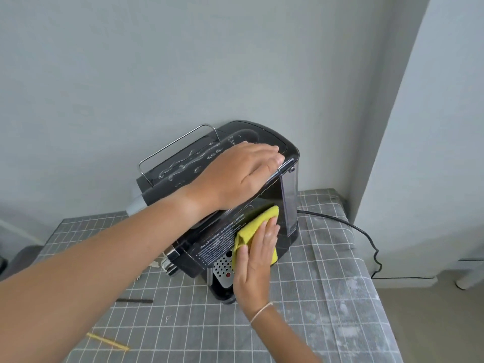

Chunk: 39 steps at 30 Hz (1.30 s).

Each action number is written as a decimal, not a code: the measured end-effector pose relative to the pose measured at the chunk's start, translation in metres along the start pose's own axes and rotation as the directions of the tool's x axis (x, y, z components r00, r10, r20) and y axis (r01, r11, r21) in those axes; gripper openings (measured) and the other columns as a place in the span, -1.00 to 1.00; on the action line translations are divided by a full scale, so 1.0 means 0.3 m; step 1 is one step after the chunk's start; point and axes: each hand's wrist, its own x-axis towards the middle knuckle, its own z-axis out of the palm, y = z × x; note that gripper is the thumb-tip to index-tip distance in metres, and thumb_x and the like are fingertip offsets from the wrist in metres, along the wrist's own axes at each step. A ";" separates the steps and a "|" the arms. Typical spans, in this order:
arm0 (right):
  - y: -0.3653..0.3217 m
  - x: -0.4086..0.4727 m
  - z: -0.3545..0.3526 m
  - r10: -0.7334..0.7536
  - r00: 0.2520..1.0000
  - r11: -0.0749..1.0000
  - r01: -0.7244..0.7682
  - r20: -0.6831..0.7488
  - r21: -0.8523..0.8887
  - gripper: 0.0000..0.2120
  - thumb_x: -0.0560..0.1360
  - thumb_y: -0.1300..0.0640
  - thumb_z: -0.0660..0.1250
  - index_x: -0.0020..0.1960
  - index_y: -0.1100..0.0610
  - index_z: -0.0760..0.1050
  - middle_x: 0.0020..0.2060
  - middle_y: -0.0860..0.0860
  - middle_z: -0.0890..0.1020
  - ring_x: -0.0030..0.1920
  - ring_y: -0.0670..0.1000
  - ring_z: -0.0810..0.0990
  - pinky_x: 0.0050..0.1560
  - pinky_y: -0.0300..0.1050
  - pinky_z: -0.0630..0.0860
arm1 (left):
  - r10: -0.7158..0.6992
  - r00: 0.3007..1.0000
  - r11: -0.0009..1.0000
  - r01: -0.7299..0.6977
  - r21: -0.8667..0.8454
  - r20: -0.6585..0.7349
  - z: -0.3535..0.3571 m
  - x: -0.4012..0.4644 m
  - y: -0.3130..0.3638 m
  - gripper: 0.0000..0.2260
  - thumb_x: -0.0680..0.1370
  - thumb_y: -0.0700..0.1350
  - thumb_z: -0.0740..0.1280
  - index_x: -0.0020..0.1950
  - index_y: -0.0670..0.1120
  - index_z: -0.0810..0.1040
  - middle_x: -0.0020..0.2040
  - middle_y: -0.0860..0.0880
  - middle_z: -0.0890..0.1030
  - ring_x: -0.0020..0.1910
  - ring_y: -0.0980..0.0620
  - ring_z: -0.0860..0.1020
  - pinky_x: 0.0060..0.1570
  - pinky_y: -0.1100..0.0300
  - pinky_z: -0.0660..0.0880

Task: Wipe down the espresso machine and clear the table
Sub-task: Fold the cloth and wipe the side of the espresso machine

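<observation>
your left hand [243, 176] lies flat with straight fingers on top of the black espresso machine [209, 226], which sits at the back of the counter [327, 297] near the grey wall. your right hand [255, 260] presses a folded yellow cloth [255, 226] flat against the machine's side panel, thumb on the cloth's left edge. a yellow stick [107, 341] and a thin dark strip [135, 300] lie on the checked cover, and a black cord [364, 237] trails off the right edge.

The black espresso machine [230, 205] blocks the grey grid-patterned table's [327, 297] back edge; near edge open past a yellow stick [107, 341]; right edge open.
</observation>
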 end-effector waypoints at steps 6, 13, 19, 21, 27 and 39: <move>-0.091 0.233 -0.047 0.030 0.988 0.996 -0.017 -0.153 0.087 -0.53 0.59 -0.06 -0.16 0.44 -0.23 -0.28 0.46 -0.26 -0.24 0.49 -0.12 -0.29 0.42 -0.32 -0.36 | 0.008 1.000 1.000 -0.008 -0.025 -0.009 0.004 0.000 -0.007 -0.54 0.56 0.06 -0.04 0.29 -0.06 0.48 0.33 0.01 0.48 0.37 0.16 0.33 0.42 0.19 0.09; -0.082 0.026 -0.023 0.049 0.998 0.998 -0.050 0.030 0.042 -0.52 0.58 -0.14 -0.17 0.43 -0.22 -0.30 0.45 -0.29 -0.31 0.48 -0.15 -0.32 0.41 -0.33 -0.37 | 0.019 1.000 0.999 -0.019 -0.037 -0.011 0.002 -0.001 -0.010 -0.53 0.56 0.08 -0.06 0.30 -0.05 0.48 0.33 0.01 0.48 0.36 0.15 0.34 0.41 0.21 0.09; -0.127 0.197 -0.078 0.052 0.994 0.998 -0.047 -0.101 0.047 -0.52 0.61 0.05 -0.09 0.42 -0.23 -0.23 0.45 -0.29 -0.22 0.49 -0.16 -0.27 0.42 -0.33 -0.35 | 0.037 0.999 0.999 -0.038 -0.037 -0.028 0.008 -0.001 -0.010 -0.54 0.56 0.07 -0.05 0.25 -0.07 0.51 0.31 -0.01 0.51 0.34 0.15 0.36 0.36 0.25 0.08; -0.135 0.108 -0.046 0.002 1.000 1.000 -0.002 -0.027 0.031 -0.50 0.61 0.02 -0.10 0.45 -0.23 -0.24 0.47 -0.26 -0.23 0.49 -0.13 -0.28 0.45 -0.26 -0.33 | 0.039 0.999 0.998 -0.040 -0.039 -0.038 0.007 0.000 -0.011 -0.54 0.56 0.07 -0.04 0.25 -0.07 0.52 0.31 -0.01 0.51 0.34 0.15 0.36 0.34 0.27 0.08; -0.118 0.155 -0.076 -0.012 0.999 0.999 0.010 -0.051 -0.038 -0.52 0.60 -0.01 -0.12 0.42 -0.29 -0.25 0.45 -0.34 -0.21 0.50 -0.14 -0.24 0.45 -0.23 -0.36 | 0.037 0.998 0.999 -0.039 -0.031 -0.040 0.008 0.002 -0.011 -0.54 0.56 0.07 -0.04 0.24 -0.06 0.52 0.29 -0.02 0.52 0.34 0.13 0.37 0.38 0.21 0.09; -0.040 0.153 -0.047 0.076 0.995 0.993 -0.071 -0.057 0.093 -0.53 0.58 -0.10 -0.19 0.38 -0.35 -0.34 0.43 -0.36 -0.29 0.47 -0.19 -0.31 0.42 -0.33 -0.36 | 0.046 0.998 0.999 -0.046 0.006 -0.039 0.010 0.005 -0.008 -0.53 0.56 0.08 -0.05 0.25 -0.08 0.52 0.31 -0.02 0.51 0.34 0.15 0.35 0.33 0.29 0.03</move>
